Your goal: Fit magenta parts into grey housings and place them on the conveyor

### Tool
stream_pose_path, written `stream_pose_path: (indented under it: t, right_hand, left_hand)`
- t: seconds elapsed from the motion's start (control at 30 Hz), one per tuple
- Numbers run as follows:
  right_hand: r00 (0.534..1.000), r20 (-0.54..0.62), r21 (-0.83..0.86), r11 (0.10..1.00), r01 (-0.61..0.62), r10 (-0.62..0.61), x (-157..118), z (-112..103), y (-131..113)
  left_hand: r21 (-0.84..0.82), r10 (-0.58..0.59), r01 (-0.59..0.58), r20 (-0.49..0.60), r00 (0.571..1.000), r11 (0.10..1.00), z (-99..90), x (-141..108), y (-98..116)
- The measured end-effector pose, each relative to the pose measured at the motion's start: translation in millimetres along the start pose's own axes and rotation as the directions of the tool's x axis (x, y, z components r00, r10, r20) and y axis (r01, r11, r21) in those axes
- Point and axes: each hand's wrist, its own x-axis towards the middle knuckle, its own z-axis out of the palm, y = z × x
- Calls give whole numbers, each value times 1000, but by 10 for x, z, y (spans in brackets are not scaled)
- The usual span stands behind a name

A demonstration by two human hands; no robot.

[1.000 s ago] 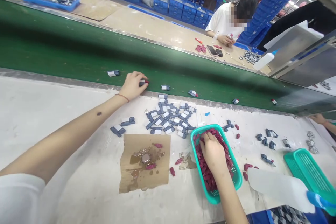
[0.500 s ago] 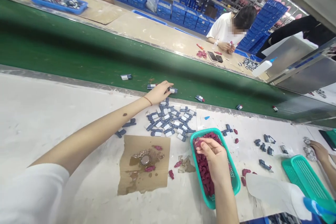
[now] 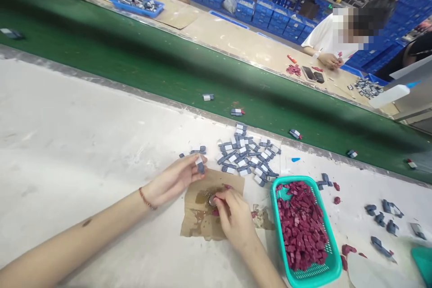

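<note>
- Your left hand (image 3: 177, 182): thumb and fingers clamped on a grey-blue piece (image 3: 200, 166) with a white face, at the far left corner of the cardboard (image 3: 191, 227).
- Your right hand (image 3: 238, 218): fingertips at the round cap (image 3: 212, 200) on the cardboard; too small to tell whether they grip anything.
- Green basket (image 3: 277, 229) of red pieces (image 3: 302, 227): right of your right hand.
- Grey-blue pile (image 3: 241, 155): beyond the cardboard.

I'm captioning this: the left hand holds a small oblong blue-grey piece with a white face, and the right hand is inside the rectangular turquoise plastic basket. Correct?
Not quite: the head view shows the right hand over the torn brown cardboard sheet, outside the basket. The left hand does hold the blue-grey piece.
</note>
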Motion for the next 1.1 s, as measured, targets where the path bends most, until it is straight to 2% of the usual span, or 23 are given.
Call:
stream_pose_path:
  t: [0.13,0.2,0.27,0.4,0.5,0.6,0.67,0.73,0.8,0.87,0.97,1.1]
  right_hand:
    - [991,97,-185,977,109,-92,-15,36,35]
    - [985,130,-231,963,138,-110,-33,47,26]
    - [981,141,-273,947,170,-136,-50,64,16]
    - [986,114,-343,926,157,-125,-69,92,10]
    - [987,129,-325,937,130,-92,-65,105,2]
    - [989,102,-272,954,127,-103,-50,104,-2]
    - [996,80,-175,983,61,-48,-42,83,5]
    - [995,65,24,997,-78,77,-40,43,16]
    - [972,51,290,927,-236,231,-44,-4,22]
    - [935,43,515,794,-323,353,-51,-48,20]
    - [917,64,697,640,-323,394,-55,-87,-1]
    - [934,99,758,582,-295,344,-52,-84,-36]
  left_hand:
    - [18,-48,48,-31,998,999,-118,-173,-147]
    - [103,-47,48,-14,999,994,-139,-206,-193]
    - [247,18,-17,-1,1000,969,-144,-215,-220]
    - [507,167,-173,57,984,844,-159,-216,-268]
    - [606,174,-190,86,981,772,-200,-233,-334]
    - [699,165,-234,166,972,676,-243,-261,-395]
    - [722,170,-292,240,956,627,-262,-284,-423]
    - [700,180,-346,303,936,625,-276,-310,-448]
    - [658,157,-359,347,925,662,-291,-330,-475]
    - [624,102,-337,381,919,705,-310,-338,-505]
    - [598,47,-319,424,904,736,-333,-327,-544]
    - [584,0,-281,433,901,762,-320,-321,-560]
